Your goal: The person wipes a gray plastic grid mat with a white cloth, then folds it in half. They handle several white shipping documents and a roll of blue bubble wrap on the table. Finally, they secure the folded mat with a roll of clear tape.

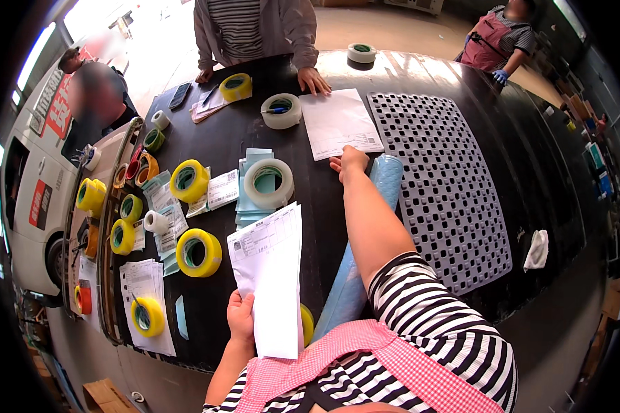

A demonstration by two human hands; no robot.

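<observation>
Two printed sheets are in hand or under hand at this black worktable [461, 89]. Landmark for all places: the perforated grey mat [448, 186] spread flat on the table.

- Left hand [241, 316]: closed on the lower edge of a folded white printed form [272, 275], held upright well to the left of the mat, near the person's chest.
- Right hand [350, 163]: arm stretched forward, fingers flat on the near corner of a second printed sheet [337, 122] that lies just left of the mat's far corner. Whether it pinches the sheet or only presses on it cannot be told.
- Rolled blue mat [368, 241]: lies along the mat's left edge, under the right forearm.
- Clear tape roll [269, 182]: on blue paper, left of the mat; another with a pen in its core [281, 110] further back.
- Yellow tape rolls [198, 252]: several, well left of the mat, among labels and slips.
- White cloth [537, 249]: just right of the mat.
- Another person's hand [313, 80]: resting beyond the far sheet.

Progress, as a judgement: one form is picked up, the second is only reached; the grey mat lies unrolled and unwrapped, the tape untouched.
</observation>
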